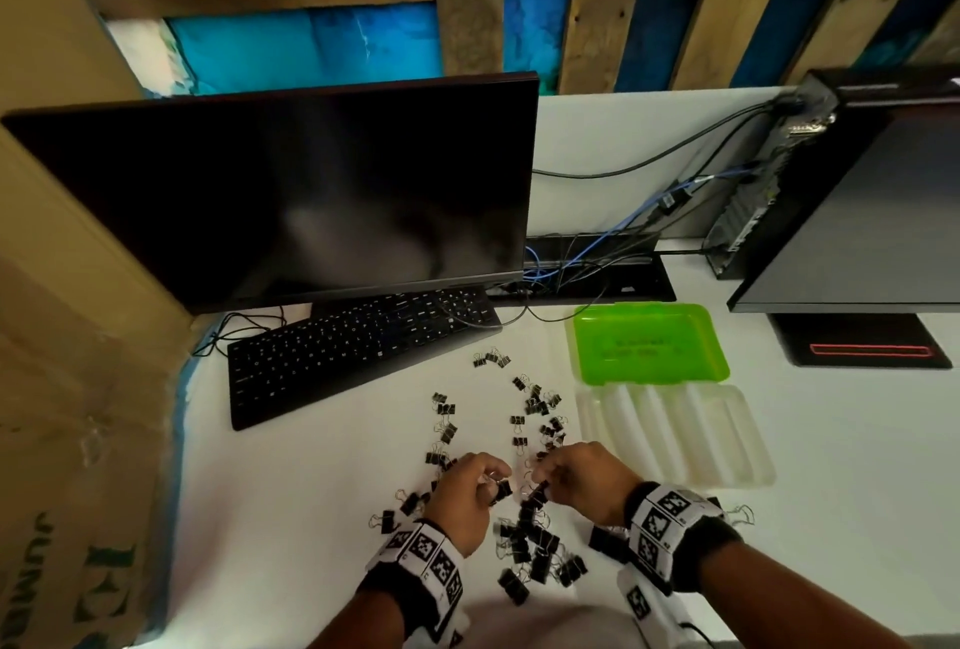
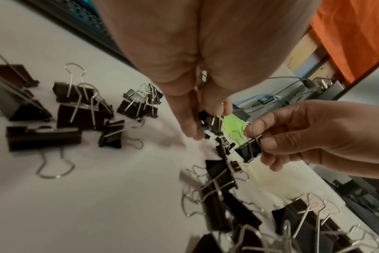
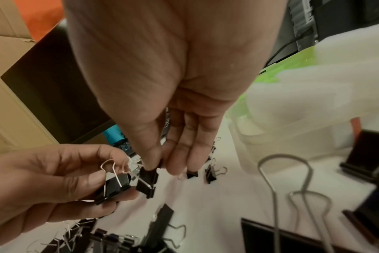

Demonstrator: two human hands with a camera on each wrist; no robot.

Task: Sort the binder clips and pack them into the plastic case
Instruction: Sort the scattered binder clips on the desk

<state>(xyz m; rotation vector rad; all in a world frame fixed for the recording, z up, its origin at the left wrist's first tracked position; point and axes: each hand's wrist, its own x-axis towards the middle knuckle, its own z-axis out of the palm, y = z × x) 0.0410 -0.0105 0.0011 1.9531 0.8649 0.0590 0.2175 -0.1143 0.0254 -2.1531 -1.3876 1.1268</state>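
Two wrists w/ marker bands sit nearest the camera, low over a white desk (image 1: 649,139). Landmark: the plastic case (image 1: 675,435), lying open at the desk's right-centre, green lid (image 1: 649,342) behind a clear ribbed tray; nothing visible inside it yet. Behind and left of the case stand a dark monitor (image 1: 291,196) and a black keyboard (image 1: 358,352); a second screen (image 1: 872,211) stands behind-right.

Black binder clips (image 1: 530,539) lie scattered left of the case, smaller ones farther back, bigger ones nearer the person. Left hand (image 1: 465,492), left of the case, pinches one clip (image 3: 115,186) between thumb & fingers. Right hand (image 1: 582,482), just beside the case's near-left corner, pinches another clip (image 3: 147,178) by thumb & fingertips.

Judgement: sorting stage, prob. comparing sizes; packing not begun. Next move calls for carrying a clip rightward and dropping it into one tray groove.

Room: bare desk between the hands and the tray, so the path is short; loose clips crowd the near edge & could get knocked off.
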